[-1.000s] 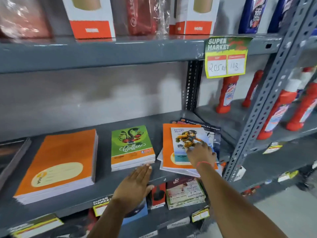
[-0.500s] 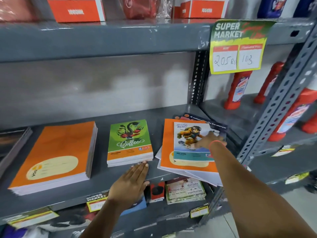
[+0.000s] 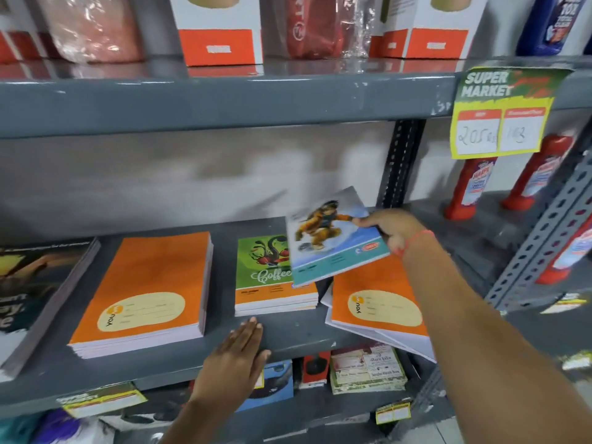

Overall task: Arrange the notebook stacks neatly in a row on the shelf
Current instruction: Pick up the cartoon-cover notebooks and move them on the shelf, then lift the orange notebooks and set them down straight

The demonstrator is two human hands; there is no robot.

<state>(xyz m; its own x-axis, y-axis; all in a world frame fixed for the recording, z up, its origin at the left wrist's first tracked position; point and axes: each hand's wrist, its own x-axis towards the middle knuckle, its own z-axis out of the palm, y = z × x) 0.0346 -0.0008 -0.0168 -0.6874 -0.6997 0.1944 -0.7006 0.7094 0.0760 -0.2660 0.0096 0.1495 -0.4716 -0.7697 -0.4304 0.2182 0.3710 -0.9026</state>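
A person's right hand (image 3: 395,232) has a pinching grip on a small illustrated notebook (image 3: 333,238), tilted in the air above the green Coffee stack (image 3: 272,280), likely its matching-size pile. The left hand (image 3: 235,360) lies flat, holding nothing, bracing on the shelf (image 3: 304,334) edge.

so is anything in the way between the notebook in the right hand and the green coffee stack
Nothing visible. The right hand holds the blue notebook tilted in the air, already overlapping the green Coffee stack, whose top is bare. The left hand rests flat on the shelf edge in front, below that path.
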